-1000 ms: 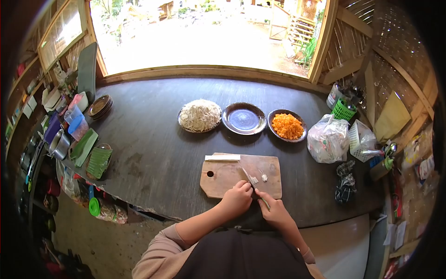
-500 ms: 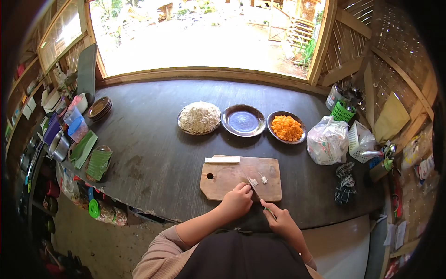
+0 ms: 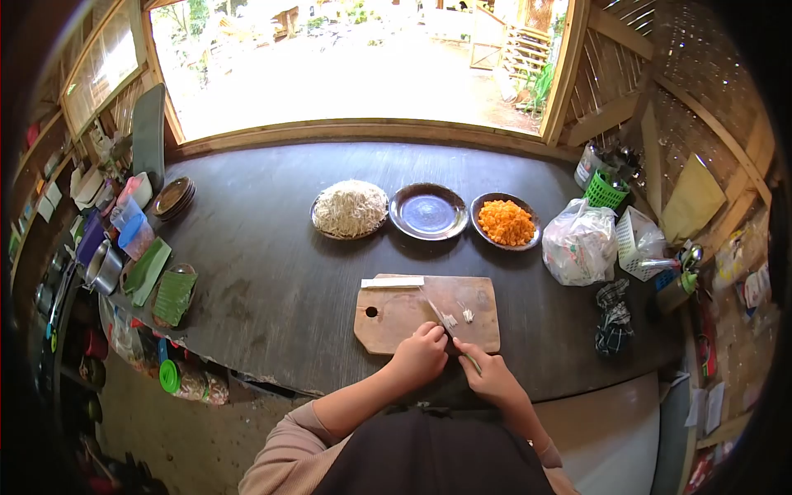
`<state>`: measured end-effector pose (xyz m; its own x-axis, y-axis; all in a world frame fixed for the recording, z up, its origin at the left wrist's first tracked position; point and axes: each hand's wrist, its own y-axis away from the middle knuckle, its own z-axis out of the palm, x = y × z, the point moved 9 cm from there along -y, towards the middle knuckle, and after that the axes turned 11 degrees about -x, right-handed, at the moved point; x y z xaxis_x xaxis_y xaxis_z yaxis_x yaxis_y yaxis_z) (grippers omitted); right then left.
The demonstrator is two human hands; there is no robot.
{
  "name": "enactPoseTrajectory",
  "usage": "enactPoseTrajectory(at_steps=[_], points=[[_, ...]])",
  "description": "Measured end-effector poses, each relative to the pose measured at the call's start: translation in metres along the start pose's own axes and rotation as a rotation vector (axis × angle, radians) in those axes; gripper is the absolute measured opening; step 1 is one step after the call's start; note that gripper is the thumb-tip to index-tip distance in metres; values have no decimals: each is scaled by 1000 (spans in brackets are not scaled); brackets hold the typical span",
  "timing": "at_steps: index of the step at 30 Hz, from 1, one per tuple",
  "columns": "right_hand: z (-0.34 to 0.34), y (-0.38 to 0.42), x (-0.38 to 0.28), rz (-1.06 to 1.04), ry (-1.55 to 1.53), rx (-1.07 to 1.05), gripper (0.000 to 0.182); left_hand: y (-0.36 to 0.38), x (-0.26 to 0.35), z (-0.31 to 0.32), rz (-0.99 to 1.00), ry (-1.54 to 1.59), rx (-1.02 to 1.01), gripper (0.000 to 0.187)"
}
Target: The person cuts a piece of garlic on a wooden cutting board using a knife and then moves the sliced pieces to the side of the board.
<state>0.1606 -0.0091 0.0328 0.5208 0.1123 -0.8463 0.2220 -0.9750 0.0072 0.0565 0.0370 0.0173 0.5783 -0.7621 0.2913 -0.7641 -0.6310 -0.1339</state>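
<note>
My right hand (image 3: 485, 373) is closed around the handle of a knife (image 3: 436, 311), whose blade slants up and left across the wooden cutting board (image 3: 392, 330). Just left of the blade, my left hand (image 3: 421, 353) rests at the board's near edge with its fingers curled together; whatever they grip is hidden under them. Thin pale shreds (image 3: 450, 320) lie right by the blade, and a second small bunch of shreds (image 3: 469, 315) sits farther right. Along the board's far left edge lies a whitish strip (image 3: 393, 282).
Behind the board stand a plate of pale shreds (image 3: 351, 209), a bare dark plate (image 3: 428, 212) and a plate of chopped orange pieces (image 3: 506, 223). On the right are a plastic bag (image 3: 580, 243), a checked cloth (image 3: 613, 318) and a white basket (image 3: 637, 247). Banana leaf pieces (image 3: 174, 297) lie left.
The knife blade now reaches farther up over the board, and my right hand has moved slightly up and closer to my left. The whole view has shifted a little.
</note>
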Motion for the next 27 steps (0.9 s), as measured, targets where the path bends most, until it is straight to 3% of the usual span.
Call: enactPoseTrajectory(at_steps=[3, 6, 8, 12, 15, 18, 20, 27], points=[[-2, 13, -3, -67, 46, 31, 34, 1, 1, -1, -6, -21, 18, 24], [-9, 22, -7, 7, 27, 6, 35, 0, -2, -1, -28, 4, 1, 25], [-6, 29, 3, 223, -36, -91, 37, 2, 1, -4, 17, -15, 65, 25], [-7, 33, 5, 277, -46, -127, 37, 1, 6, -7, 34, -74, 41, 26], [-8, 29, 1, 157, -56, -73, 37, 1, 7, -9, 31, -77, 17, 27], [-4, 23, 2, 271, -31, -133, 36, 1, 3, -9, -15, 43, 22, 27], [-4, 15, -4, 117, -17, -64, 35, 1, 2, -11, -24, 53, 26, 26], [2, -2, -2, -45, 25, -3, 34, 0, -1, -3, -25, 56, 7, 27]])
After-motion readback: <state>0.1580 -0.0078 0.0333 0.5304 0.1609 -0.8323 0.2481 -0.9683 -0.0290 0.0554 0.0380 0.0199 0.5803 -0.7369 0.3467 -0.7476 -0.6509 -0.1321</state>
